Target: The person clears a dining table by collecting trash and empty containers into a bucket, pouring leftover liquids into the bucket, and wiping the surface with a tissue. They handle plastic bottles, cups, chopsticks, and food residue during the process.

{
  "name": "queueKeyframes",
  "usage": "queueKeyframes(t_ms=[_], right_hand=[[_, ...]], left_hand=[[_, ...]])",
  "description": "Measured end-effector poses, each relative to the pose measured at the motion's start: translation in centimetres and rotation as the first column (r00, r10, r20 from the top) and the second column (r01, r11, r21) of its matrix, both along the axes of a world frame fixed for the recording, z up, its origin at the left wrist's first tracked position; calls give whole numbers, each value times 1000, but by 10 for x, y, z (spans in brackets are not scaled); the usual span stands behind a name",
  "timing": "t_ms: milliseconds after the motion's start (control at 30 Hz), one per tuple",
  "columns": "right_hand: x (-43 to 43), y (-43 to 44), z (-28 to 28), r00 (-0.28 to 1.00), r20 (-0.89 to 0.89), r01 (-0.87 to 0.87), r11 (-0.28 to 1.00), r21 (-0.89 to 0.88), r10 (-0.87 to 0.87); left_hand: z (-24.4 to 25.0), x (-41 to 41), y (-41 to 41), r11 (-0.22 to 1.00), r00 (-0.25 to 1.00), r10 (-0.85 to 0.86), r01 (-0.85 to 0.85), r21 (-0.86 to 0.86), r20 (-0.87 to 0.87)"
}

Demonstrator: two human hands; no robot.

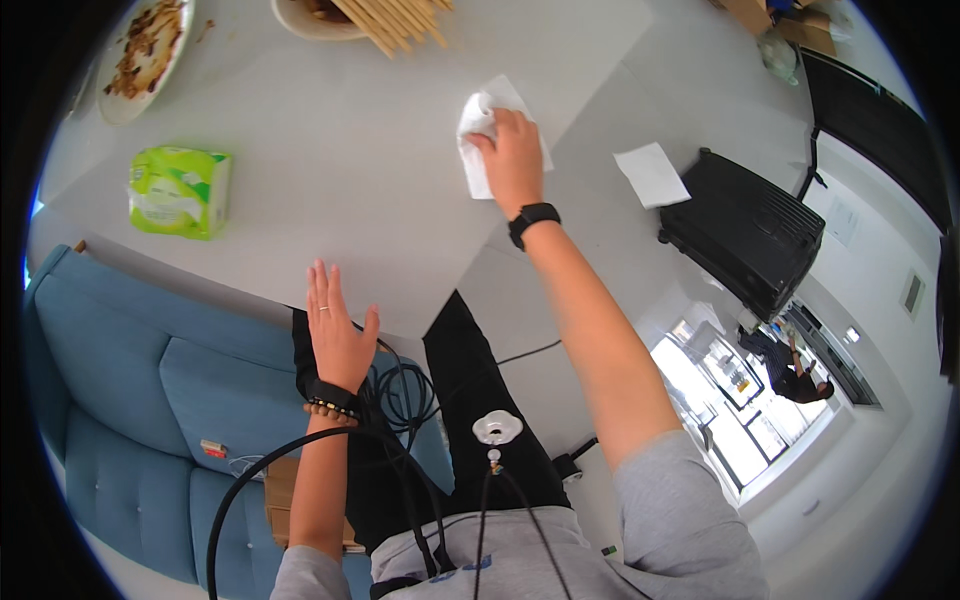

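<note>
My right hand [514, 157] presses a white paper tissue [474, 161] against the pale tabletop [352, 150], close to its right edge, with the fingers closed over the crumpled part. My left hand [337, 330], a ring on one finger, is held flat with its fingers spread at the table's near edge and holds nothing. To its upper left lies a green and white soft pack [180, 193]. A food-stained oval plate [180, 56] is at the upper left. Several wooden chopsticks [390, 22] rest across a bowl [296, 22] at the top.
A blue sofa [112, 360] runs along the left, with a cardboard box [279, 495] on it. Black cables [401, 390] lie coiled by my lap. On the right, a white sheet [651, 176] lies beside a black suitcase [742, 225]. Another person [784, 367] is far off near windows.
</note>
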State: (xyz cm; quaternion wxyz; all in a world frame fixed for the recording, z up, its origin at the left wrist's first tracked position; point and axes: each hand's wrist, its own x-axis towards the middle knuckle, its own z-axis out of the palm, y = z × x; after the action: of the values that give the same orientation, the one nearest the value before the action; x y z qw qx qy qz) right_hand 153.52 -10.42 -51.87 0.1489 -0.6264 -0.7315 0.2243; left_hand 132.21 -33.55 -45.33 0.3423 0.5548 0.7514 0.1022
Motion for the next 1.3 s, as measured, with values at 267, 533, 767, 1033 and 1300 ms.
queueKeyframes(t_ms=[267,533,767,1033,1300], right_hand=[[19,-7,-12,995,-96,-16,1000,8,17],[116,-76,-1,861,-340,338,925,-175,-379],[315,9,-35,889,-1,452,879,-154,-457],[435,186,-94,920,305,-224,969,-102,244],[440,246,-267,763,350,-530,836,-140,543]], left_hand=[[20,96,6,996,958,-65,48,70,278],[30,216,-37,906,794,-383,423,23,473],[-1,345,-40,610,616,-456,742,-278,642],[-6,503,65,367,402,-865,915,-167,300],[-59,563,175,469,447,-827,883,-21,340]])
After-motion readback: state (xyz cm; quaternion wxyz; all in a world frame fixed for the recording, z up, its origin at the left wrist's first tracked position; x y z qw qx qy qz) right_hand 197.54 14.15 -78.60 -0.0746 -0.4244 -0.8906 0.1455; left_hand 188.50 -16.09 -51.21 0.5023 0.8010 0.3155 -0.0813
